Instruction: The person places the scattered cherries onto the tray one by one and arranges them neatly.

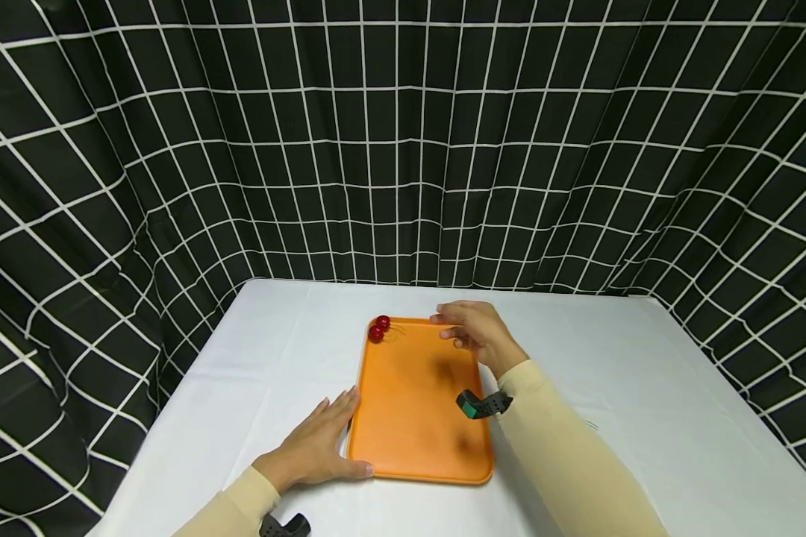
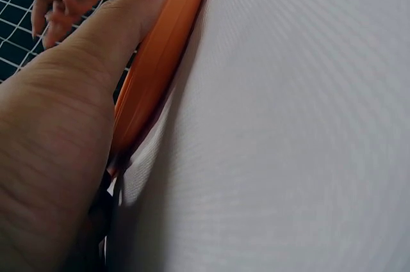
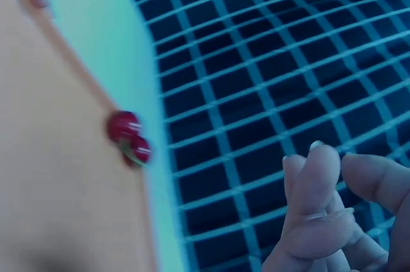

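Observation:
An orange tray [image 1: 416, 410] lies lengthwise on the white table. Two red cherries [image 1: 376, 333] with thin stems sit together at its far left corner; the right wrist view shows the cherries [image 3: 125, 128] touching each other. My left hand [image 1: 316, 444] rests against the tray's near left corner, fingers straight along the left side and thumb at the front rim. In the left wrist view its thumb lies along the orange rim [image 2: 157, 54]. Above the tray's far right part hovers my right hand [image 1: 480, 328], fingers loosely bent, with nothing visible between thumb and fingers [image 3: 314, 189].
A white cloth [image 1: 295, 335] covers the table. Thin dark stems [image 1: 592, 425] show on it just right of my right forearm, which hides what lies beneath. Black curtains with a white grid [image 1: 410, 149] stand behind the table and at both sides.

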`<state>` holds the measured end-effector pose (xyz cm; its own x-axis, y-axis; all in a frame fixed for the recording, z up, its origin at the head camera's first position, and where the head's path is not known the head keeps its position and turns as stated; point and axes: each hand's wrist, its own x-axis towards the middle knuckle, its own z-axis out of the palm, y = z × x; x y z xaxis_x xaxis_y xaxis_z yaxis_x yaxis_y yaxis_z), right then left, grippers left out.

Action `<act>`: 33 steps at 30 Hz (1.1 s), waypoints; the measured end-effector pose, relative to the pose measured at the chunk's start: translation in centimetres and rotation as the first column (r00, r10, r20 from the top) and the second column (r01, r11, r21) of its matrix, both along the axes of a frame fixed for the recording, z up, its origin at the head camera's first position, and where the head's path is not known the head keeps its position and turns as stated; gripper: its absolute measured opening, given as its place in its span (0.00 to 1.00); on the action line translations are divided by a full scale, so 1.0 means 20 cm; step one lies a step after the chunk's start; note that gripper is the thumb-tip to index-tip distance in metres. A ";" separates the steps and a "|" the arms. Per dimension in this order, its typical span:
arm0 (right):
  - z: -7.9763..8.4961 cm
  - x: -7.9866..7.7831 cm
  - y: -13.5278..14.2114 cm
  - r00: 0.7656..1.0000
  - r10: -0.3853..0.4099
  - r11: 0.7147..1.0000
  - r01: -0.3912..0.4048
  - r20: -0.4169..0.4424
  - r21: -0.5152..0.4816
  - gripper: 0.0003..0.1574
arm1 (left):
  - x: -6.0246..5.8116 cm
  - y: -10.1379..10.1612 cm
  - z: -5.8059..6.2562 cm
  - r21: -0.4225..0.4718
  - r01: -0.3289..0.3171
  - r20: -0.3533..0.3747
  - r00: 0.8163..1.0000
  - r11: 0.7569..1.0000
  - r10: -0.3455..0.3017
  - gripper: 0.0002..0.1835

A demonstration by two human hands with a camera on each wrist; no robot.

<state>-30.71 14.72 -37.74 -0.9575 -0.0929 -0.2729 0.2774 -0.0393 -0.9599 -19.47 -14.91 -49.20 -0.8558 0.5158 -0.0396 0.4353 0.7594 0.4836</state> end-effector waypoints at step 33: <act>-0.18 0.50 1.11 1.000 0.000 0.872 -0.010 -0.021 -0.490 0.15 | -0.01 0.01 0.00 -0.004 -0.019 -0.017 1.000 1.000 0.019 0.67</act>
